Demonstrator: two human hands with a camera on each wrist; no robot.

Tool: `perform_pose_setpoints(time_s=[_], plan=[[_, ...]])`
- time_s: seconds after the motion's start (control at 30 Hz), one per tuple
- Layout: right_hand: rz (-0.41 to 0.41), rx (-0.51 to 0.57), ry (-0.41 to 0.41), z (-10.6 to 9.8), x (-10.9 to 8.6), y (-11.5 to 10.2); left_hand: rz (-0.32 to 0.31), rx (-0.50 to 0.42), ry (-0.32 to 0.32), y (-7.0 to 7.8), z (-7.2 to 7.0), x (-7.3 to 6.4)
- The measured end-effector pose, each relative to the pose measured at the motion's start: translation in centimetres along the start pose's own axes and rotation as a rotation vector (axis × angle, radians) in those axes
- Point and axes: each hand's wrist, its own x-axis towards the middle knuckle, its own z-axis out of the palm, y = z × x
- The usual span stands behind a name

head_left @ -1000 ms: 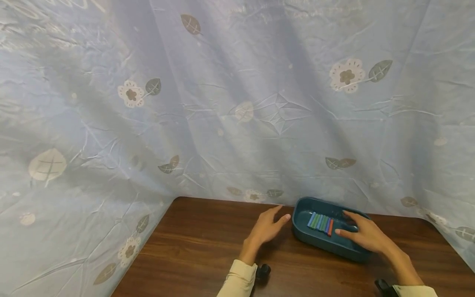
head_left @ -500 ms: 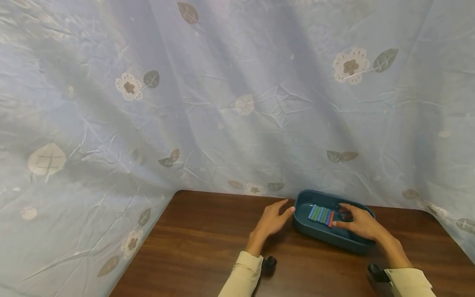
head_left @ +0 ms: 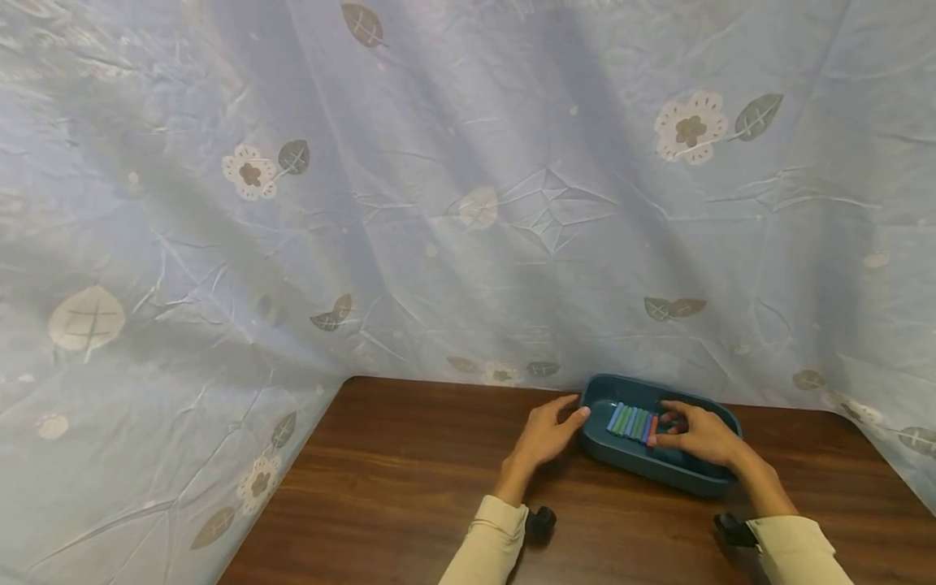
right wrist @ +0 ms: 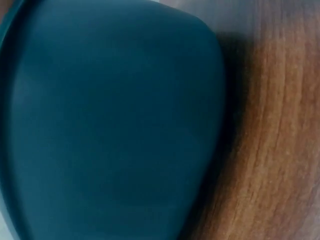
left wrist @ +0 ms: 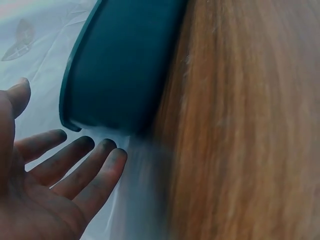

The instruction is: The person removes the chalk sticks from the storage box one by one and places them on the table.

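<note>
From the head view I see the tray (head_left: 643,463) at the far edge of the tabletop (head_left: 409,455), closer to the far right corner than the far left, with its right end slanting toward the near edge. On its floor, in the left half, a row of blue and green sticks (head_left: 633,422) lies side by side; a red one (head_left: 654,426) ends the row on the right.

The right grip (head_left: 705,439), a bare hand, reaches into the tray's right half with bent fingers. Its thumb covers the near end of the red stick, but I can't tell whether it pinches it. That hand hides much of the floor there, and my right wrist view is blocked by the tray's wall.

The left grip (head_left: 544,431) holds nothing: its fingers (left wrist: 102,182) are spread just beside the tray's left end; whether the thumb meets the rim I can't tell.

Behind the far edge hangs a cloth (head_left: 468,244) with flowers and leaves, close against the tray; it also lines the left edge. Near the pale cuffs (head_left: 504,513) I see a black device (head_left: 541,524) at the left wrist and another at the right.
</note>
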Motion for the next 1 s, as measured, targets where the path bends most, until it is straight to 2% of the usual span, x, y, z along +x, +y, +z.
perform_pose_setpoints(time_s=[0.37,0.53,0.63,0.77,1.0], plan=[[0.057,0.02,0.001,0.3,1.1,0.9,-0.047,-0.026,0.009,0.0,0.9,0.0],[0.083,0.045,-0.017,0.5,1.2,1.2,-0.077,-0.056,-0.017,0.0,0.9,-0.1],[0.065,0.048,-0.02,0.8,1.3,1.6,-0.087,-0.082,-0.024,-0.1,1.0,-0.1],[0.047,0.043,-0.012,1.3,1.5,2.2,-0.09,-0.117,-0.017,-0.3,1.4,-0.1],[0.083,0.06,-0.008,1.3,1.9,2.2,-0.084,-0.166,-0.008,-0.1,1.4,-0.2]])
